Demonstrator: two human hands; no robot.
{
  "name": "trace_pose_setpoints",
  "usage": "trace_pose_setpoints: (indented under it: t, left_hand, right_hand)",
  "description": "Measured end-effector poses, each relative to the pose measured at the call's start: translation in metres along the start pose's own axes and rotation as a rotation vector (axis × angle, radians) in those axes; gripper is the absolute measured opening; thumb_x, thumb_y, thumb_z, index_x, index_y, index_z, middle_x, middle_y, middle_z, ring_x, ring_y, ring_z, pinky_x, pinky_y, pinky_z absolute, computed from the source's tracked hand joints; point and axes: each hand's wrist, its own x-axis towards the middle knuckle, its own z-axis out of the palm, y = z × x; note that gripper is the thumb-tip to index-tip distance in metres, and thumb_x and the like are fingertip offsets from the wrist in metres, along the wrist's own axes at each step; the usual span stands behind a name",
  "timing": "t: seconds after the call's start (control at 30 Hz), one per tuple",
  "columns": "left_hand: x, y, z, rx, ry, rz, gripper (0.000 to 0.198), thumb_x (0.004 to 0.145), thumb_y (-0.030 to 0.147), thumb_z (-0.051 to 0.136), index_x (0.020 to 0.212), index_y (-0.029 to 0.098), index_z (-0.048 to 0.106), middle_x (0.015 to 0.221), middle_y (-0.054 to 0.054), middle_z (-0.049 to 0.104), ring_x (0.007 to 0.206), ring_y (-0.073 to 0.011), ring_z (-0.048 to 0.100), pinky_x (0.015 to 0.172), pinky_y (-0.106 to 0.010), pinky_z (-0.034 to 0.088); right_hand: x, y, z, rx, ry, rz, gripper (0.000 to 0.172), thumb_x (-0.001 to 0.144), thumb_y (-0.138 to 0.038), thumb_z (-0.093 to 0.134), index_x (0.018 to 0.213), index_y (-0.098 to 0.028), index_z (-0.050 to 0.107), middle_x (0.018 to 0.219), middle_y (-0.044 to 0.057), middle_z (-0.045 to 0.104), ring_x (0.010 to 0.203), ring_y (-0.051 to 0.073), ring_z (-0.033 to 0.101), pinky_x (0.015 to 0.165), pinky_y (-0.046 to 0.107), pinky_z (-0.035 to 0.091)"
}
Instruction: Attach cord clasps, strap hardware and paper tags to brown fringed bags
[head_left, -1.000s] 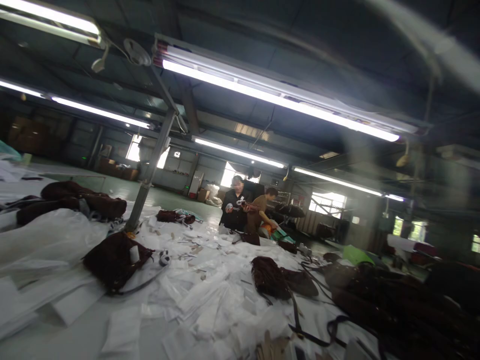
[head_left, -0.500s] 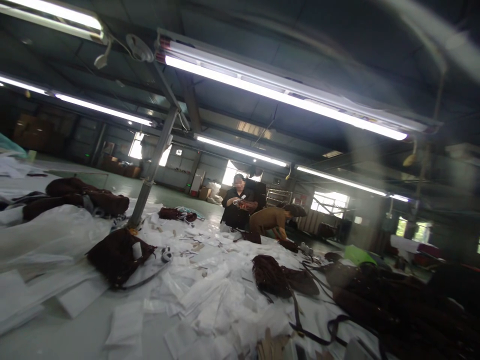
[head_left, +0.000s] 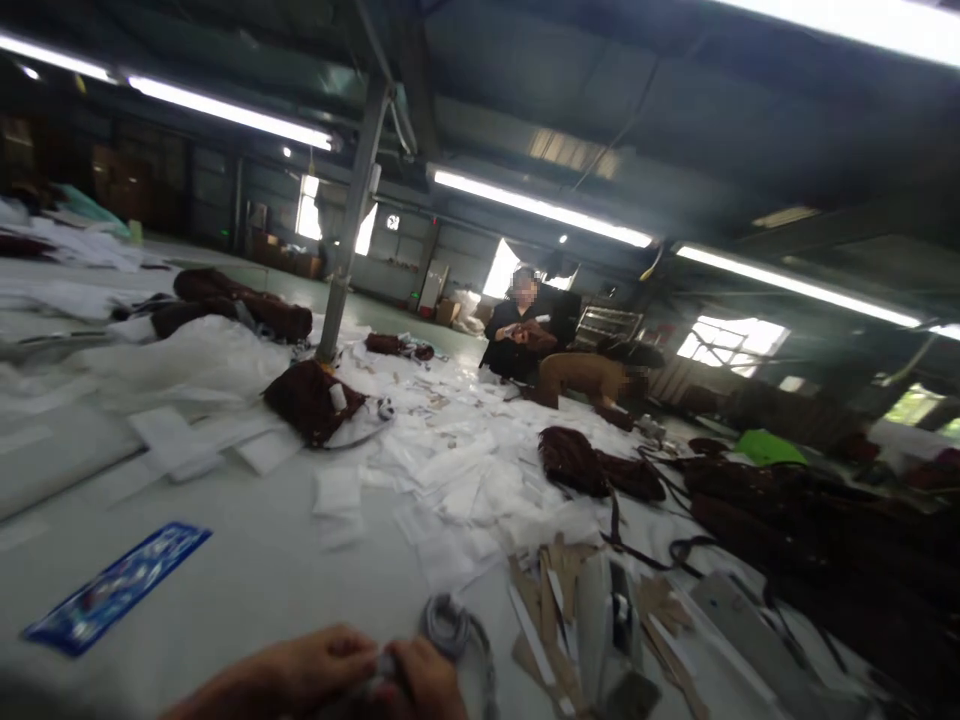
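Note:
My left hand [head_left: 292, 675] and my right hand [head_left: 424, 685] meet at the bottom edge of the view, fingers curled and pinched together. Between them they hold a grey loop of cord [head_left: 457, 632] that rises just above my right hand. Both hands are partly cut off by the frame and blurred. They hover over a pale table top [head_left: 247, 580].
A blue printed strip [head_left: 116, 585] lies left of my hands. Brown card pieces [head_left: 559, 590] and white paper scraps [head_left: 457, 480] litter the table. Dark brown fringed bags [head_left: 311, 400] [head_left: 574, 460] and straps lie about. Two other people [head_left: 525, 330] work at the far end. A steel post [head_left: 351, 225] stands behind.
The view has tilted down from the ceiling lights toward the table. My two hands and the grey cord have come into view at the bottom. One person at the far end has bent lower.

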Motion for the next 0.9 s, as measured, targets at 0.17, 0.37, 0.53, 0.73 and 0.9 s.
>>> trace_pose_setpoints:
  t: [0.17,0.37,0.53,0.73,0.9]
  left_hand:
    - [-0.005,-0.005,-0.007,0.006,-0.037,0.007,0.047,0.079,0.062,0.053,0.088,0.017,0.062,0.071,0.0,0.062,0.044,-0.0083,0.045,0.043,-0.022,0.027]
    - [-0.003,-0.001,-0.003,0.071,0.043,0.033,0.051,0.078,0.066,0.05,0.09,0.016,0.057,0.061,0.006,0.049,0.041,-0.0057,0.031,0.039,-0.021,0.02]
    - [0.002,-0.004,-0.007,0.059,0.039,0.066,0.051,0.077,0.067,0.053,0.078,0.016,0.054,0.052,0.01,0.036,0.041,-0.0052,0.025,0.039,-0.022,0.016]
    - [-0.003,0.0,-0.011,0.062,0.034,0.062,0.047,0.079,0.06,0.057,0.088,0.014,0.06,0.06,0.006,0.043,0.045,-0.0055,0.031,0.041,-0.02,0.021]
    - [-0.006,-0.005,-0.008,-0.01,-0.023,0.04,0.048,0.082,0.059,0.054,0.101,0.016,0.063,0.081,-0.002,0.062,0.055,-0.0088,0.049,0.049,-0.02,0.036]
  right_hand:
    - [0.001,-0.001,0.012,0.099,0.088,0.067,0.018,0.08,-0.006,0.057,0.093,-0.017,0.062,0.082,0.004,0.063,0.076,0.018,0.061,0.068,0.026,0.045]
    - [0.005,-0.006,0.007,0.154,0.108,0.075,0.018,0.081,-0.006,0.055,0.092,-0.019,0.062,0.083,0.004,0.063,0.078,0.018,0.06,0.07,0.025,0.043]
    - [0.01,-0.007,0.003,0.234,0.122,0.086,0.02,0.08,-0.011,0.059,0.098,-0.018,0.064,0.084,0.004,0.065,0.079,0.018,0.061,0.072,0.026,0.045]
    - [0.012,-0.014,-0.008,0.281,0.074,0.062,0.012,0.085,-0.019,0.059,0.096,-0.019,0.064,0.085,0.003,0.065,0.078,0.017,0.06,0.071,0.025,0.045]
    - [0.008,-0.015,-0.004,0.229,0.095,0.078,0.008,0.086,-0.018,0.059,0.092,-0.018,0.063,0.082,0.002,0.062,0.076,0.016,0.059,0.068,0.023,0.042]
